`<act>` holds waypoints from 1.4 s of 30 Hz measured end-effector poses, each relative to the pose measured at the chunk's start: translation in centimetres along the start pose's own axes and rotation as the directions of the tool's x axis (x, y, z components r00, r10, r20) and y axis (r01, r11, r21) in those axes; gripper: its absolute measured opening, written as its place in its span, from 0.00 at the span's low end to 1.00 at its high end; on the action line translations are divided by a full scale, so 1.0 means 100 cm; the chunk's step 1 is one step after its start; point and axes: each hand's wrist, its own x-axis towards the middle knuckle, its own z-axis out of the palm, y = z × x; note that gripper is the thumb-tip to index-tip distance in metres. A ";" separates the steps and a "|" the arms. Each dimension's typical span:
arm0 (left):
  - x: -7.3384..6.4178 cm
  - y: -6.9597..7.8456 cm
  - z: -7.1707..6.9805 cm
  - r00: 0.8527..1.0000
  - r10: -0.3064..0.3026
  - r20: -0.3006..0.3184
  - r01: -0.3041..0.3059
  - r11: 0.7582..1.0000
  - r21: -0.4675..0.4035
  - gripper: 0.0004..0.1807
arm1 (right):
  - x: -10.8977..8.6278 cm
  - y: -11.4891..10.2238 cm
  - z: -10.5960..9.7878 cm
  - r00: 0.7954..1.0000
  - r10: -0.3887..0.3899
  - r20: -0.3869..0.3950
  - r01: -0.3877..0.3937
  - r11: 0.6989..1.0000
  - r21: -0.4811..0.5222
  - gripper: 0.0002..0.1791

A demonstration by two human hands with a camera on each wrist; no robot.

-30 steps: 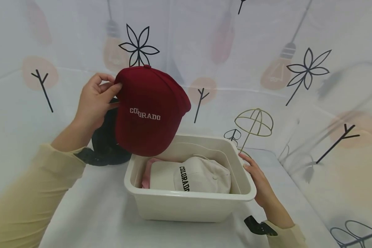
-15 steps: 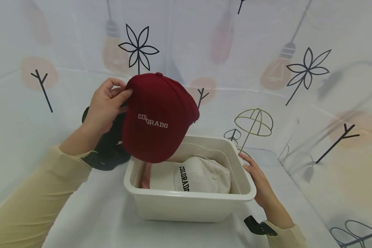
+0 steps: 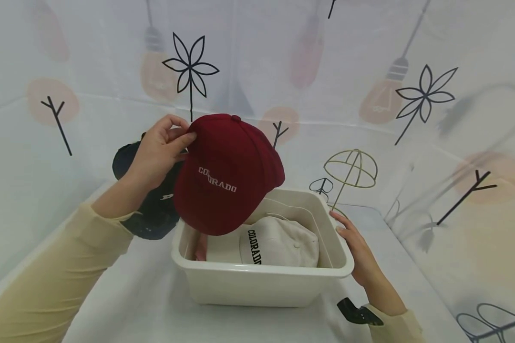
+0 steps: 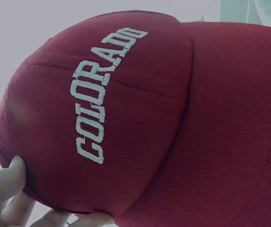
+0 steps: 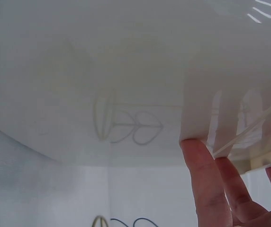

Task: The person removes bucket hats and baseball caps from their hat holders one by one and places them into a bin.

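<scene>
My left hand (image 3: 156,152) pinches the edge of a red baseball cap (image 3: 229,176) lettered COLORADO in white. The cap hangs brim down over the left part of a white plastic bin (image 3: 262,288). In the left wrist view, the thumb and fingers grip the side of the red cap (image 4: 140,118). Inside the bin lies a white cap (image 3: 281,240) with black COLORADO lettering, over something pink (image 3: 200,247). My right hand (image 3: 360,252) rests on the bin's right side; its straight fingertips touch the outer wall (image 5: 140,71) in the right wrist view.
A dark cap (image 3: 152,219) with a small white mark stands left of the bin, partly hidden by my left arm. A white cloth covers the table (image 3: 124,295). Printed white curtains (image 3: 257,57) hang behind and along the right.
My left hand has carried the red cap right and down, lower over the bin. More of the dark cap behind the arm shows. The right hand and bin have stayed put.
</scene>
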 end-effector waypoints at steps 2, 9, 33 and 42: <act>0.000 -0.001 0.001 1.000 -0.008 0.022 0.008 1.000 0.023 0.05 | 0.000 0.000 0.000 1.000 0.000 0.000 0.000 1.000 0.001 0.23; 0.001 -0.002 0.007 0.996 -0.049 0.072 0.044 0.997 0.065 0.06 | 0.000 -0.001 0.000 1.000 -0.002 0.003 0.002 1.000 0.004 0.23; 0.008 -0.029 0.039 0.917 -0.146 0.371 0.092 0.983 0.160 0.06 | 0.001 -0.001 0.001 1.000 -0.003 -0.007 0.003 1.000 0.019 0.22; 0.011 -0.037 0.047 0.862 -0.191 0.469 0.098 0.971 0.216 0.05 | -0.001 -0.002 0.001 1.000 -0.013 -0.015 0.013 1.000 0.017 0.22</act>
